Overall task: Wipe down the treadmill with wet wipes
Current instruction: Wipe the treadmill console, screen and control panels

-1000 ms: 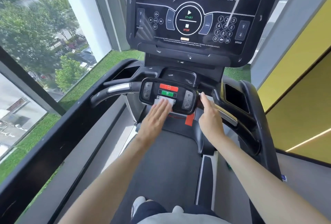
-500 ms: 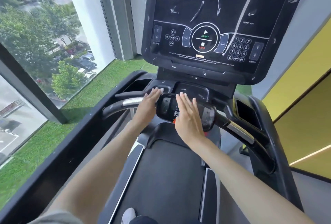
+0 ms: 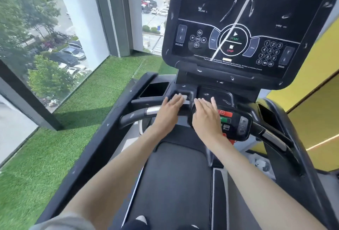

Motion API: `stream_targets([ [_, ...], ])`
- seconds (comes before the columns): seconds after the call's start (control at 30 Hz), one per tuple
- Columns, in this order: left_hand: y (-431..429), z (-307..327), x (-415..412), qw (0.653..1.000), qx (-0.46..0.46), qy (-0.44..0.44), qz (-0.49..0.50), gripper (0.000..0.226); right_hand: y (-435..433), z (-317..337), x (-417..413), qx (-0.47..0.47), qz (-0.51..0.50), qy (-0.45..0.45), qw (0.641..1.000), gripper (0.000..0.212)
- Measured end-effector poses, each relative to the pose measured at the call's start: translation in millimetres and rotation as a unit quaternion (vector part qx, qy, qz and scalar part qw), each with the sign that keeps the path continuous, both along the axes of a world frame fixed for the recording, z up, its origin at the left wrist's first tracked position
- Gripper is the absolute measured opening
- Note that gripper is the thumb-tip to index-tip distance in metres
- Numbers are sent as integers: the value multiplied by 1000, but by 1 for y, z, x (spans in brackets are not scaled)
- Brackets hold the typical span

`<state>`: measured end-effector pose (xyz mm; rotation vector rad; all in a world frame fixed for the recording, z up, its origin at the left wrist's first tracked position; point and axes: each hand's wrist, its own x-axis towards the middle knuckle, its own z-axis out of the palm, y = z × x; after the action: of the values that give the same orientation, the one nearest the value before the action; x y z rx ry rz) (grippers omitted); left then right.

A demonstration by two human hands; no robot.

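1. Left hand (image 3: pixel 169 113): palm down, fingers straight and together, pressing on the thin white wet wipe (image 3: pixel 185 99). Only a corner of the sheet shows past the fingertips, and no finger curls round it.
2. Right hand (image 3: pixel 206 119): also flat with fingers extended, lying on the left end of the small black oval control pod with red and green buttons (image 3: pixel 233 122). I see nothing held under it.
3. Wet wipe, handling: I judge it limp, light and damp, apt to bunch or slip out from under a flat palm. I would spread my fingertips on its middle for flat panels, and pinch a folded edge to wrap it round bars.
4. Large black treadmill (image 3: pixel 110 149): the wipe lies on the ledge between the pod and the left rectangular cup recess (image 3: pixel 154 89). That is just beyond the curved black handlebar with its silver sensor band (image 3: pixel 152 110).
5. Obstacles: the pod's buttons sit right beside my stroke, so I judge a careless press could trigger something. The glossy dark console screen (image 3: pixel 238 18) rises behind, streaked with marks.
6. Surroundings: grey running belt (image 3: pixel 176 183) below the hands, green artificial turf (image 3: pixel 95 101) at left before a window, yellow wall (image 3: pixel 315 68) at right.
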<state>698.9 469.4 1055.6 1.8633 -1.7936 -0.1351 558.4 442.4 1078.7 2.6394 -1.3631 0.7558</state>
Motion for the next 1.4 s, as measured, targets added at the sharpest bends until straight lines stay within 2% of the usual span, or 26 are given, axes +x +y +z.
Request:
stream_targets([
  [0.1, 7, -19, -14, 999, -16, 9, -35, 71, -5, 10, 7, 4, -35, -17, 999, 38],
  [0.23, 37, -38, 25, 980, -86, -87, -155, 81, 1, 4, 22, 3, -77, -13, 997, 37],
  [0.27, 40, -37, 39, 977, -96, -107, -159, 82, 3, 2, 24, 1, -81, -12, 997, 38],
  [0.3, 37, -35, 50, 982, -99, -104, -125, 81, 4, 1, 27, -4, -84, -9, 996, 40],
  [0.37, 25, -21, 57, 995, -88, -36, -9, 79, 7, -4, 35, -9, -73, 15, 997, 47],
  [0.4, 18, -17, 53, 997, -80, -11, 8, 76, 10, -8, 41, -10, -62, 33, 998, 51],
  [0.5, 6, -24, 32, 990, -87, -48, -99, 55, 20, -15, 59, 11, -17, 71, 997, 60],
  [0.57, 10, -39, 38, 991, -81, -38, -102, 52, 22, -19, 67, 38, 2, 78, 996, 61],
  [0.67, 40, -64, 88, 997, -67, -23, 10, 56, 18, -23, 76, 70, 24, 105, 992, 63],
  [0.77, 76, -97, 150, 992, 21, 10, 124, 58, 11, -29, 87, 99, 54, 161, 981, 53],
  [0.83, 76, -98, 147, 984, 36, 47, 168, 59, 8, -32, 99, 103, 64, 198, 973, 53],
  [0.9, 61, -82, 107, 986, -24, 73, 145, 59, 8, -36, 112, 89, 62, 213, 971, 50],
  [1.0, 48, -70, 61, 984, -121, 93, 95, 55, 10, -31, 121, 70, 46, 203, 975, 31],
  [1.07, 57, -86, 76, 989, -101, 47, 96, 59, 8, -26, 121, 82, 49, 217, 972, 32],
  [1.13, 74, -113, 101, 981, -46, 4, 189, 80, 7, -23, 121, 91, 41, 230, 968, 41],
  [1.2, 86, -122, 106, 962, 31, 24, 270, 95, 9, -26, 124, 101, 31, 221, 969, 47],
  [1.23, 87, -121, 98, 958, 47, 42, 280, 97, 10, -28, 126, 108, 27, 218, 970, 48],
  [1.3, 82, -116, 77, 966, 21, 63, 250, 97, 11, -28, 126, 107, 29, 223, 969, 48],
  [1.4, 86, -121, 77, 982, -30, 43, 182, 95, 9, -26, 125, 100, 37, 236, 966, 45],
])
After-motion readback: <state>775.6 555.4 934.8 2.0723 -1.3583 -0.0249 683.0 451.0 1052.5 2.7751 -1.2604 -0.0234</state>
